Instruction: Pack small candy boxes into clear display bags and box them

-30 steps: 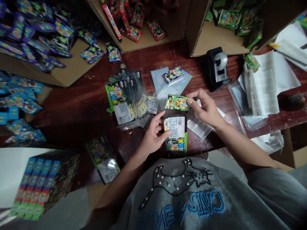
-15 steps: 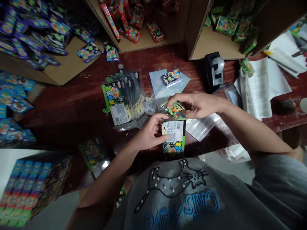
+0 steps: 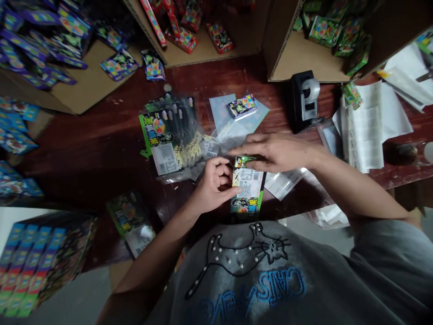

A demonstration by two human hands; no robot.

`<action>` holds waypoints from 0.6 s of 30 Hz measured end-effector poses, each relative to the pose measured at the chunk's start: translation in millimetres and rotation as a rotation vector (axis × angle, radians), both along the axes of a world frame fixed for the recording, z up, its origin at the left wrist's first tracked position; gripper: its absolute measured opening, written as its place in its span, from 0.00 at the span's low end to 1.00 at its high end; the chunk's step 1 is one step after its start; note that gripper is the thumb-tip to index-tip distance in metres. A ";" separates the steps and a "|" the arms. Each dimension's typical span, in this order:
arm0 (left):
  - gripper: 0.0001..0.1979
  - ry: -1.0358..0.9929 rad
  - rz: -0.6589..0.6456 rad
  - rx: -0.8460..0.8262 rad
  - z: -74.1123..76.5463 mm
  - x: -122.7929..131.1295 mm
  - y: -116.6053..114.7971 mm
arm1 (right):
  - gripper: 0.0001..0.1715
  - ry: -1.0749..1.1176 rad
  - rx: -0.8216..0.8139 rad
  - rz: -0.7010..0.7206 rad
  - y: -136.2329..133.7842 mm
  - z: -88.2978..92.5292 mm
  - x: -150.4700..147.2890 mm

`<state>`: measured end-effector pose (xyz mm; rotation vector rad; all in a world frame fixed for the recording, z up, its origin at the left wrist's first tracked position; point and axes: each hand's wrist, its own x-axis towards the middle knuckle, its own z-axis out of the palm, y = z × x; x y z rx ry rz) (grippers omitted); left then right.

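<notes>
My left hand (image 3: 212,185) grips the left edge of a black and green carton (image 3: 248,192) with a white barcode label, standing at the table's near edge. My right hand (image 3: 272,151) lies flat with its fingers stretched out over a small green packet (image 3: 244,160) at the carton's far end, pressing it down. Only a sliver of that packet shows under the fingers. Clear plastic sleeves (image 3: 233,128) lie just beyond the hands, with another small colourful box (image 3: 242,105) resting on them.
A stack of bagged black and green packs (image 3: 169,135) lies left of the hands. A black tape dispenser (image 3: 304,100) stands at the right, white label sheets (image 3: 367,126) beyond it. Open cardboard boxes (image 3: 203,49) of small packets line the back. Blue cartons (image 3: 37,262) sit near left.
My right hand has lowered the green packet from above the carton onto its far end and flattened over it. My left hand has kept its hold on the carton.
</notes>
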<state>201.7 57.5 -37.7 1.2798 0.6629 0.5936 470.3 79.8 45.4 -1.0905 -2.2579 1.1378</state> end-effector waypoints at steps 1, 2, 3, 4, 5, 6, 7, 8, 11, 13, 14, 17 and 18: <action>0.37 0.005 0.026 -0.005 -1.5 -2.4 -0.5 | 0.18 0.015 0.042 -0.099 -8.5 -5.9 -0.5; 0.37 0.005 0.047 -0.002 -2.8 -4.9 -1.1 | 0.19 0.040 0.066 -0.184 -17.9 -12.3 -1.5; 0.36 -0.001 0.063 0.009 -3.8 -7.3 -1.9 | 0.19 0.072 0.072 -0.242 -28.0 -19.0 -3.1; 0.35 -0.007 0.072 0.022 -4.5 -9.5 -2.6 | 0.18 0.109 0.067 -0.278 -38.4 -25.5 -5.4; 0.34 -0.009 0.074 0.034 -4.9 -11.5 -3.1 | 0.18 0.145 0.057 -0.307 -49.0 -31.5 -8.3; 0.33 -0.006 0.072 0.043 -5.0 -13.2 -3.5 | 0.18 0.174 0.050 -0.351 -59.7 -36.7 -11.8; 0.32 -0.001 0.065 0.049 -5.1 -14.6 -3.6 | 0.21 0.199 0.054 -0.422 -70.3 -41.3 -15.7; 0.32 0.004 0.057 0.053 -5.1 -15.7 -3.4 | 0.24 0.226 0.060 -0.513 -80.8 -45.3 -20.0; 0.32 0.008 0.035 0.068 -6.3 -17.0 -1.7 | 0.31 0.358 0.005 -0.770 -108.5 -54.8 -34.2; 0.31 0.006 0.021 0.078 -7.6 -16.0 -0.4 | 0.31 0.444 -0.108 -0.834 -120.7 -59.8 -43.6; 0.30 0.008 0.008 0.078 -8.1 -15.2 0.2 | 0.29 0.462 -0.160 -0.839 -124.4 -61.8 -47.6; 0.27 0.015 -0.034 0.077 -8.0 -13.2 1.6 | 0.23 0.455 -0.220 -0.837 -127.5 -65.0 -55.0; 0.27 0.018 -0.042 0.077 -7.3 -13.2 2.3 | 0.23 0.451 -0.212 -0.844 -127.0 -65.5 -56.0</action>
